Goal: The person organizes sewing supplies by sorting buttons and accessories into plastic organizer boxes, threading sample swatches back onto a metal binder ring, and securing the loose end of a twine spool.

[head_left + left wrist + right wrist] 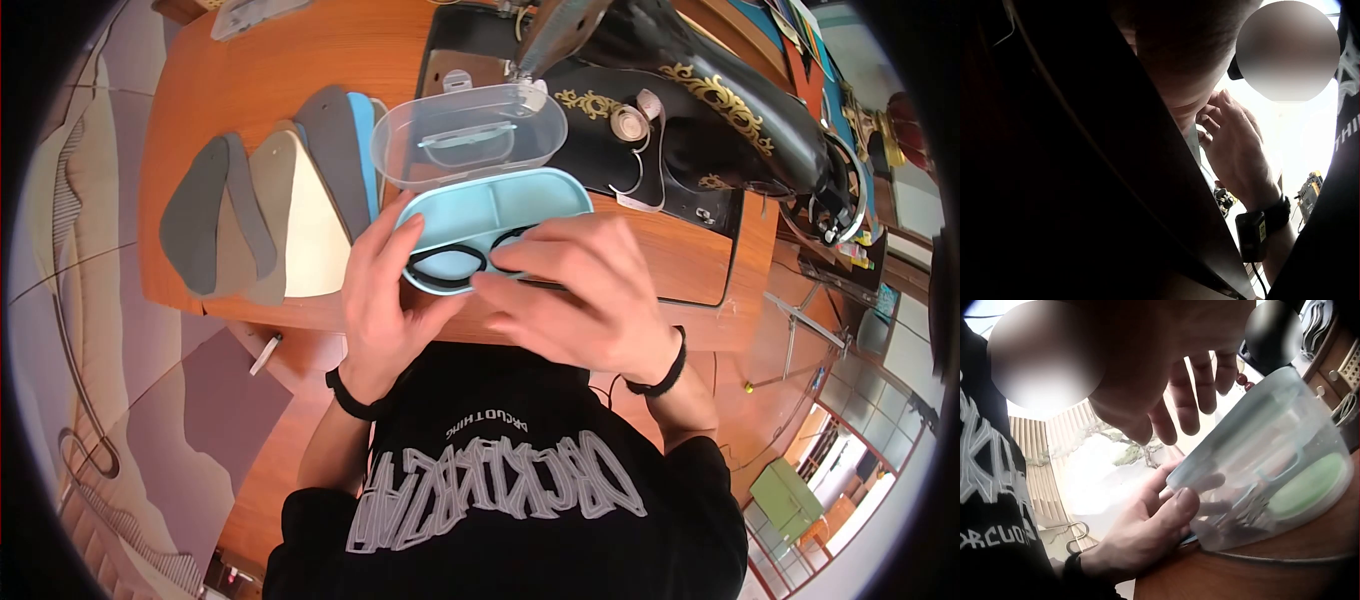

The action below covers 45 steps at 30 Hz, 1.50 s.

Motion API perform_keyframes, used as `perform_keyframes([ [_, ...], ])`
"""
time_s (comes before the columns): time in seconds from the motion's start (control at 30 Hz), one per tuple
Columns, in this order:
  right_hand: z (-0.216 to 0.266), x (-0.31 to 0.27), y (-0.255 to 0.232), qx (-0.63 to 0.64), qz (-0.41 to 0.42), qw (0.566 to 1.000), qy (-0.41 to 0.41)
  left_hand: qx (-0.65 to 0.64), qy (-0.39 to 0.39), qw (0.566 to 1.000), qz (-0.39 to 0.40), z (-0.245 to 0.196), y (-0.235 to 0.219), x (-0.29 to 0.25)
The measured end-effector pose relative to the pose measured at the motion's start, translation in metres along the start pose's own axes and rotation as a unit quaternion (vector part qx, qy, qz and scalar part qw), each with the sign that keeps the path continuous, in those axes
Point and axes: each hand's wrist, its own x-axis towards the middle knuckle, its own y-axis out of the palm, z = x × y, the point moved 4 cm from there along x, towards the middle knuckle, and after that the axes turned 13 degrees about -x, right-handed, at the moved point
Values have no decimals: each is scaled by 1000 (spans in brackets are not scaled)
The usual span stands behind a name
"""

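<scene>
A light blue divided box sits in front of the person, its hinged clear lid swung back. Two black oval loops lie in its front compartment. My left hand grips the box's left end, thumb at the front wall and fingers at the rim; in the right wrist view, its fingertips show through the translucent plastic. Over the box's front right hovers my right hand, fingers extended near the second loop and partly hiding it. In the right wrist view, those fingers hang loosely spread, with nothing between them.
Behind the box stands a black sewing machine with gold ornament. A rolled measuring tape lies on its bed. Grey, cream and blue flat cut pieces fan out on the wooden table at left.
</scene>
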Motion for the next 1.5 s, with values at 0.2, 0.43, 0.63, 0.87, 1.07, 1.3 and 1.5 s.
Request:
perform_keyframes([
  [0.2, -67, -22, -28, -57, -35, 964, 257, 8, -20, 1000, 15, -3, -1, 1],
  [0.43, -127, -35, -16, -79, 87, 928, 354, 8, -25, 1000, 17, -2, -1, 0],
  [0.63, -142, -28, 1, -124, 124, 933, 315, 44, -20, 998, 29, -5, -1, 2],
  [0.87, -141, -28, 6, -78, 127, 930, 337, 39, -22, 999, 31, -6, -1, 3],
  [1.07, -135, -24, 2, -142, 80, 945, 284, 38, -24, 998, 31, -7, -2, 3],
  [1.3, -140, -20, 10, -102, 110, 950, 274, 30, -15, 999, -3, -5, -8, -7],
  [1.5, -137, -18, 12, -49, 105, 952, 285, 16, -40, 999, -21, -2, -7, -3],
])
